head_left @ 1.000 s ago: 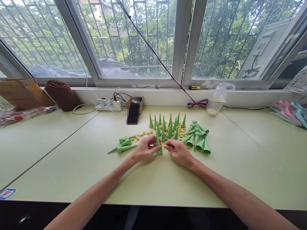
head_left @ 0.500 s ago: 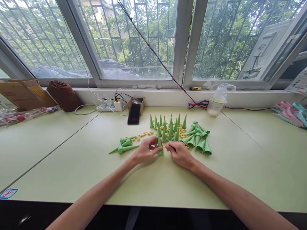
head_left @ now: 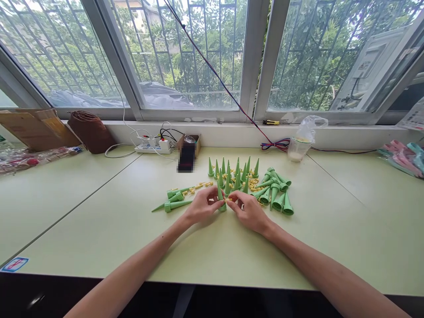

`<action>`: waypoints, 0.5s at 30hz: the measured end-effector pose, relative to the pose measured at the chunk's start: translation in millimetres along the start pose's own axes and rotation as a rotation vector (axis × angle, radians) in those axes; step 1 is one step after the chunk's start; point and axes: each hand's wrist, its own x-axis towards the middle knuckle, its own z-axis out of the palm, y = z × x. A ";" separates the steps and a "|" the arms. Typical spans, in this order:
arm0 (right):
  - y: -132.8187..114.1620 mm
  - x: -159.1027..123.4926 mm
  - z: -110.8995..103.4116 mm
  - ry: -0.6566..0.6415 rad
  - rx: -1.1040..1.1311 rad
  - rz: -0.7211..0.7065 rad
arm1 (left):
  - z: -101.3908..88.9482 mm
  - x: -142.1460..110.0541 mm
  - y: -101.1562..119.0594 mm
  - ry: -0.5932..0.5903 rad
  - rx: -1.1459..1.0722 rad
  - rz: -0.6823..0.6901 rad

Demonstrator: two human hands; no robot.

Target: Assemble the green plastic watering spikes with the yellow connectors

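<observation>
My left hand is closed around a green plastic cone spike, which stands upright with its tip pointing up. Against the spike's right side, my right hand pinches a small yellow plastic piece. Whether that piece is seated in the spike I cannot tell. Just behind my hands stand several upright green spikes, with loose yellow pieces among them. To the right lies a heap of green spikes on their sides. Left of my hands are more lying spikes and a line of yellow pieces.
On the pale green table, a phone-like dark object leans on a small box beside a power strip. A plastic cup stands back right. Brown rolled cloth and cardboard are back left.
My right hand has shifted slightly and its fingers have opened out a little around the yellow piece, which shows more now. The left hand still holds the same spike. The view has moved slightly.
</observation>
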 end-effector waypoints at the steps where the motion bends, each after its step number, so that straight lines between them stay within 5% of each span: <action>1: 0.8 -0.1 0.3 -0.002 -0.004 -0.001 | 0.2 0.0 -0.5 -0.001 0.002 0.001; 15: 5.6 -0.5 1.9 0.004 0.020 0.001 | 3.2 -4.3 -4.7 -0.027 0.072 0.027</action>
